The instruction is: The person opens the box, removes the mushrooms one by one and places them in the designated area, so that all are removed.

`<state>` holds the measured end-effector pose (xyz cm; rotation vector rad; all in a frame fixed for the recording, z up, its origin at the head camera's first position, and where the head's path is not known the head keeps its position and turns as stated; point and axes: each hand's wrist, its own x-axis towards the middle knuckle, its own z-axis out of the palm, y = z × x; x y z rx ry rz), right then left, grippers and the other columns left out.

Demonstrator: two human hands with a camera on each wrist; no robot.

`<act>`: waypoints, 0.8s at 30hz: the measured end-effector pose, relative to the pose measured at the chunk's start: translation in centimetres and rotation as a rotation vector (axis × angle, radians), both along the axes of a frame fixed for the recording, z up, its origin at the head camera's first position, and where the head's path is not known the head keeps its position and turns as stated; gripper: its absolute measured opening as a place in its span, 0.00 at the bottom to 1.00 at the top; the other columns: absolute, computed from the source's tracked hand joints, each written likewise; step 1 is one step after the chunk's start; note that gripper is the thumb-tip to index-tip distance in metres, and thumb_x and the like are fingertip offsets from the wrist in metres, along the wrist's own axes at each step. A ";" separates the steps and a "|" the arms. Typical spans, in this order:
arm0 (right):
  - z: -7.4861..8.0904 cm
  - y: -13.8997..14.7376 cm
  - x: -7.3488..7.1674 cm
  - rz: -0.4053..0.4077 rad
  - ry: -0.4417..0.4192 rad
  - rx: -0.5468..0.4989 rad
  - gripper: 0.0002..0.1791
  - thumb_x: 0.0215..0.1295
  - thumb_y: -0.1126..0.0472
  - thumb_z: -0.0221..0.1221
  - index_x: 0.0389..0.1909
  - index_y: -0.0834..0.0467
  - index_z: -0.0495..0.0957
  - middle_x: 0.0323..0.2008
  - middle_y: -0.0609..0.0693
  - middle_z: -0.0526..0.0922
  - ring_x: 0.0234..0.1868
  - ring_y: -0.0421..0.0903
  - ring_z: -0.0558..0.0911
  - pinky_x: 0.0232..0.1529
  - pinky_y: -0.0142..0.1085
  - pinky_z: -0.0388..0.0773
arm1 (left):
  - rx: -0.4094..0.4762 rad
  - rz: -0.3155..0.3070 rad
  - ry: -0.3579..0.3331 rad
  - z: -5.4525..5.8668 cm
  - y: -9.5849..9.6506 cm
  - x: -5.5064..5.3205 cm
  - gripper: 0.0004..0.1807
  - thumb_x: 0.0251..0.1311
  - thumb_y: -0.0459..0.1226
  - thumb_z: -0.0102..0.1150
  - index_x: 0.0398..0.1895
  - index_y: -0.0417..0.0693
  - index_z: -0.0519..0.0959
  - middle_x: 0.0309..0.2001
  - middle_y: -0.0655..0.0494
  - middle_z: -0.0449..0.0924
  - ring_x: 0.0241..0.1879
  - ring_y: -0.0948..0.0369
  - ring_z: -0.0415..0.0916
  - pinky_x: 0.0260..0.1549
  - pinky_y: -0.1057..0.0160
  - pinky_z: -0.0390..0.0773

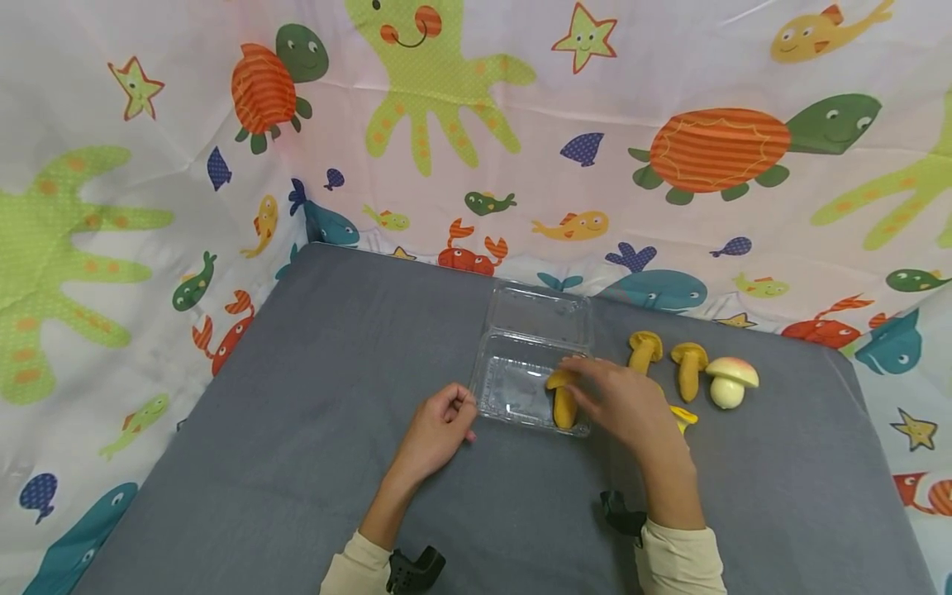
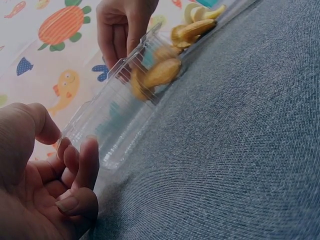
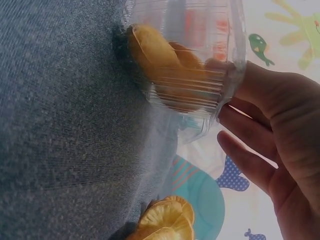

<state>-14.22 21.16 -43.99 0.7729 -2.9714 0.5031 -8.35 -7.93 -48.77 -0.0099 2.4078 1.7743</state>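
Observation:
A clear plastic clamshell box [image 1: 513, 380] lies with its lid [image 1: 537, 314] folded back. Inside, at its right end, a brown toy mushroom [image 1: 565, 408] leans with its cap toward the far side. My right hand [image 1: 632, 405] reaches over the right wall, thumb and index finger at the mushroom's cap. In the right wrist view that mushroom [image 3: 152, 50] shows through the ribbed plastic, and the fingertips are partly hidden behind it. My left hand [image 1: 439, 426] pinches the box's near-left rim between thumb and index finger, as the left wrist view shows.
Right of the box lie two more brown toy mushrooms [image 1: 690, 372], a pale mushroom with a pinkish cap [image 1: 732, 383] and a yellow piece [image 1: 683, 417] partly behind my right hand. The grey cloth-covered table [image 1: 335, 372] meets a sea-animal curtain [image 1: 476, 107] at the back.

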 end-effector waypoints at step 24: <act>-0.3 -0.7 -0.7 0.035 -0.054 0.007 0.21 0.65 0.62 0.73 0.59 0.55 0.85 0.52 0.52 0.90 0.46 0.53 0.88 0.36 0.47 0.83 | 0.002 -0.003 -0.006 0.0 -0.1 -0.1 0.07 0.76 0.38 0.56 0.40 0.48 0.82 0.27 0.54 0.82 0.26 0.61 0.85 0.30 0.64 0.74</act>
